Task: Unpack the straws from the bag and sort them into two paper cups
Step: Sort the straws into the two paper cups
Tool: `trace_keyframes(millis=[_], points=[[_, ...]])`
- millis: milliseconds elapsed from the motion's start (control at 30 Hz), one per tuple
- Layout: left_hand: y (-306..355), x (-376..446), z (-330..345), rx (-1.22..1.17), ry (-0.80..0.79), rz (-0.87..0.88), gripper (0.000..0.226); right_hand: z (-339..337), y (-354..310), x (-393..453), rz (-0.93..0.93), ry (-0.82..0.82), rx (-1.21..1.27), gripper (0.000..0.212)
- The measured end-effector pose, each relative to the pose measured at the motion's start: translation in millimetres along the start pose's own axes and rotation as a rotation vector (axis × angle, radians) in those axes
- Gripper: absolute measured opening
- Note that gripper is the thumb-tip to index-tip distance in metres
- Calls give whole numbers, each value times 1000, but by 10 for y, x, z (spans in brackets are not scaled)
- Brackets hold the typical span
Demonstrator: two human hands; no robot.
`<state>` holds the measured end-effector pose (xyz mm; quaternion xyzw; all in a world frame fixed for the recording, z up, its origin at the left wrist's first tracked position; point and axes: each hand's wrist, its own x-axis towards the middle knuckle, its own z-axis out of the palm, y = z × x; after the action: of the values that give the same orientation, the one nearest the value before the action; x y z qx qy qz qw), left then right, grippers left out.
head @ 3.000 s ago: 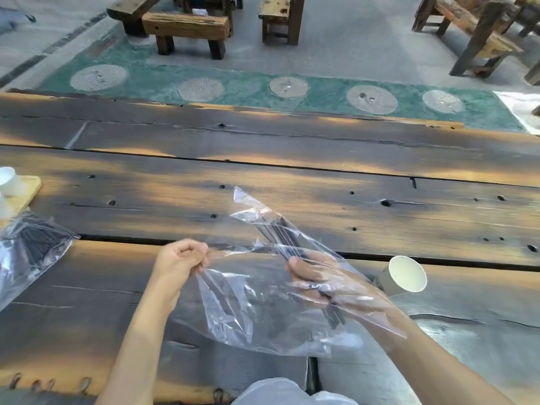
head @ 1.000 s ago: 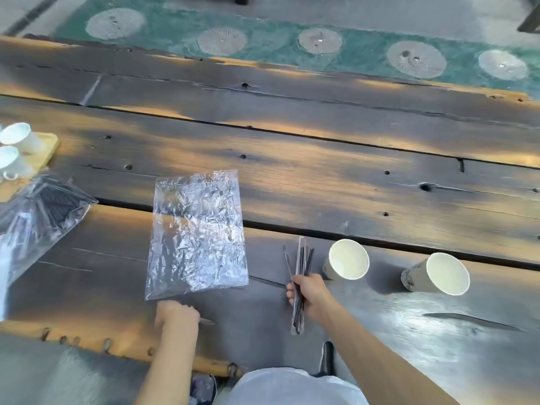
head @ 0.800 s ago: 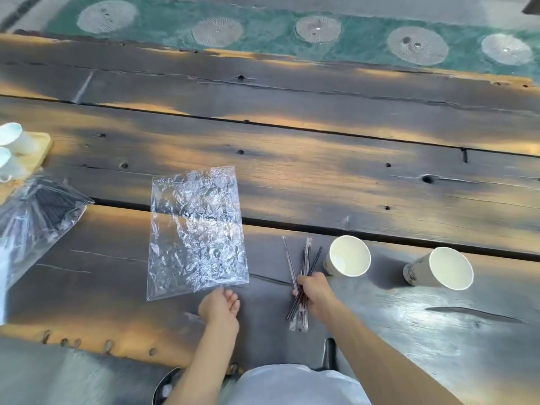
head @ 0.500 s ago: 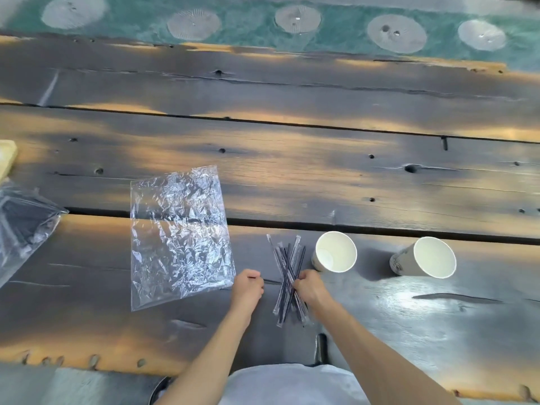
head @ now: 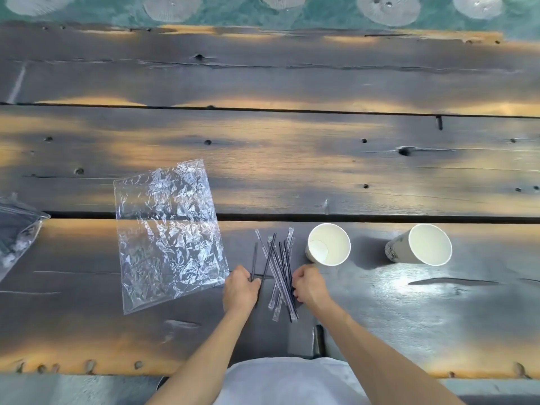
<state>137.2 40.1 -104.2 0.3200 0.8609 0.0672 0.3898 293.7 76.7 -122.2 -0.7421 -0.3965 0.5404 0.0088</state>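
Both hands rest low on the dark plank counter [head: 292, 159], with a loose fan of straws [head: 277, 273] lying between them. The left hand [head: 240, 289] has its fingers [head: 253, 283] curled in around the near end of a single dark straw [head: 254, 260], which lies apart from the rest, just left of the fan and pointing away from the fingertips. The right hand [head: 309, 287] has its fingers [head: 295, 283] bent and closed against the right edge of the fan, touching the nearest straws there; whether they actually pinch one cannot be told. The fan itself mixes bare dark straws with ones in clear wrappers, crossing one another, their far ends spreading away from both sets of fingers and their near ends reaching back past the knuckles toward the wrists. Just beyond the right fingertips, slightly to their right, stands a white paper cup [head: 328, 244], open and tilted toward the camera; a second paper cup [head: 423, 244] lies well apart, farther right. Immediately left of the left fingers, the flattened, crinkled clear bag [head: 166, 229] lies on the counter, its near right corner close to the back of that hand. Far left, at the frame edge, sits another plastic bag [head: 16, 229] with dark contents.
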Motion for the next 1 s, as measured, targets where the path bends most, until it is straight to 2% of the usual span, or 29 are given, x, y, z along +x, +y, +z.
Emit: trace_keyframes(millis=[167,300,533,667,833,900,1000], points=[[37,12,-11,41,32,5,10,-5,-155,-110,-131,58,-332,21],[101,-18,-29,-55,89,82,9,38,-182,-105,-147,44,-377,22],[126,51,131,18,-38,240,13,30,-256,-169,-173,49,-442,31],[119,59,160,19,-69,259,16,16,-275,-152,-182,48,-456,32],[170,44,127,159,-64,261,14,3,-303,-154,-190,12,-508,29],[204,63,97,118,-75,229,16,-2,-327,-157,-175,-8,-501,28],[235,102,40,-70,-119,139,18,-22,-350,-168,-145,-20,-479,27]])
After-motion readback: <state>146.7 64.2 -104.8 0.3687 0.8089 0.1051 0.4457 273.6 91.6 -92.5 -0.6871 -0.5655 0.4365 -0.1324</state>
